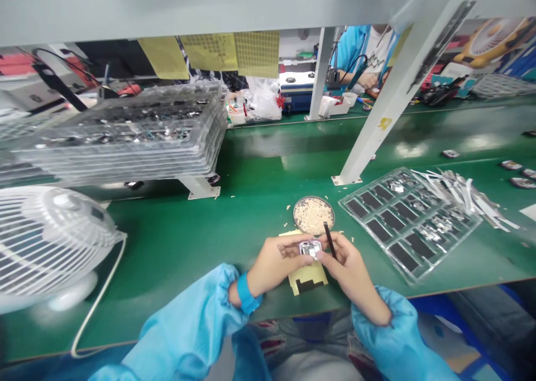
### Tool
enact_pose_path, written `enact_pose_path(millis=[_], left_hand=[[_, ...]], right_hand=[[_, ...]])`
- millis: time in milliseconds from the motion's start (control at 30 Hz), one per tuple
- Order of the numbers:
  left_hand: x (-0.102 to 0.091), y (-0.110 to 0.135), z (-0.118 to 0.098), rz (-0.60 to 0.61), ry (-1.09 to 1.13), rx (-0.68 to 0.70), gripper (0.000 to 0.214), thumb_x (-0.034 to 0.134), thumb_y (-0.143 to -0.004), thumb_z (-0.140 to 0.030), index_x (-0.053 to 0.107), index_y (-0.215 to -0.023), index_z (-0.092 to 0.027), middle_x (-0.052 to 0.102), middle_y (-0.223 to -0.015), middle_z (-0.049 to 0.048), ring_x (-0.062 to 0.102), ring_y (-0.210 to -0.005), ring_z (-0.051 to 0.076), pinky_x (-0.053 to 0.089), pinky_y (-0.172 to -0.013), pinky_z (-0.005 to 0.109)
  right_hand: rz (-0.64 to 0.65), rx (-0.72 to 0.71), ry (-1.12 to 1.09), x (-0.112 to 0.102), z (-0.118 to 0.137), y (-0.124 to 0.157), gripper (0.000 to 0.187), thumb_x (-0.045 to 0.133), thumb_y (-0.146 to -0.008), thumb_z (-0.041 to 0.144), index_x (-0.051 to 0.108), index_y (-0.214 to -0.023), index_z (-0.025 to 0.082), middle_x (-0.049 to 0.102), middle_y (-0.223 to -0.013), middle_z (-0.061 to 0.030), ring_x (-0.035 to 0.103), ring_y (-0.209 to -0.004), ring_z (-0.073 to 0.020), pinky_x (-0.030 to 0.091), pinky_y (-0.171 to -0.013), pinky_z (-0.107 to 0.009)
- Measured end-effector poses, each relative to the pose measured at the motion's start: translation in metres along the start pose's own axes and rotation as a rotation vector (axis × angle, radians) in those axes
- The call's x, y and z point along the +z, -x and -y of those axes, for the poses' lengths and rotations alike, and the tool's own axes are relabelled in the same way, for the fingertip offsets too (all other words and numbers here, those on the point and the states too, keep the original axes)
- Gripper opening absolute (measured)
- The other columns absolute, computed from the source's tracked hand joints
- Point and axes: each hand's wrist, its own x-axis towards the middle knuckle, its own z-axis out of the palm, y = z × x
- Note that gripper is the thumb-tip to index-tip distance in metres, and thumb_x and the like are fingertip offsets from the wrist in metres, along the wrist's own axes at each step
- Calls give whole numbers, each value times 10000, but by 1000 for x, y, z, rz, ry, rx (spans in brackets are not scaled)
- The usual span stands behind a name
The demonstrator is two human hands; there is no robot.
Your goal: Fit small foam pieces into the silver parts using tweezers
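Note:
Over the front edge of the green bench, my left hand (276, 261) pinches a small silvery part (310, 249) from its left side. My right hand (345, 264) touches the same part from the right, and its fingers also grip a thin dark stick-like tool (329, 239) that points up and away. Under both hands lies a yellow card (307, 278) with a dark cut-out. Just beyond the hands sits a round dish (313, 214) full of tiny pale pieces, with a few of them spilled around it. Both arms wear light blue sleeves.
A clear compartment tray (408, 219) with dark and silvery parts lies to the right, a heap of white strips (460, 194) behind it. A white fan (46, 247) stands left. Stacked clear trays (125, 133) rest on a raised shelf. A white post (377, 124) slants behind. Another person in blue works at the far bench.

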Motion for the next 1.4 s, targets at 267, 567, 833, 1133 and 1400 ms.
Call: enact_pose_path(millis=[267,567,833,1133,1400], left_hand=[[2,1,-1,-17,-27,36,546,852,-724,-301,693,-1212,-114,693,-1190,143,656,-1118,302,534,-993,411],[6,5,-7,32,-78,119,430,779,-815,-266,704,-1227,-169,676,-1241,96,636,-1163,270,526,-1013,347],[5,3,-4,18,-42,107,461,806,-780,-259,701,-1216,-147,674,-1241,115,641,-1153,273,525,-1016,369],[7,2,1,-61,-272,257,282,724,-834,-215,745,-1108,-154,682,-1123,124,648,-988,219,530,-810,290],[13,7,-9,-131,-507,257,230,643,-890,-208,764,-1085,-197,731,-1077,62,658,-987,206,489,-880,277]], right_hand=[[-20,-14,-5,2,-1,1,341,770,-804,375,589,-1047,216,658,-1006,-45,629,-917,-187,505,-770,-257],[9,-28,-79,5,-1,0,364,786,-801,409,622,-1057,209,695,-1027,-56,656,-938,-194,526,-805,-266],[-33,-28,-50,6,-1,2,402,797,-779,452,637,-1051,204,692,-1037,-65,659,-947,-210,534,-832,-291],[-60,22,-63,13,-5,-1,356,797,-775,443,640,-961,183,699,-909,-50,655,-830,-194,528,-743,-284],[-127,18,109,19,5,-3,305,752,-796,452,624,-803,175,684,-769,-45,608,-710,-185,475,-665,-284]])
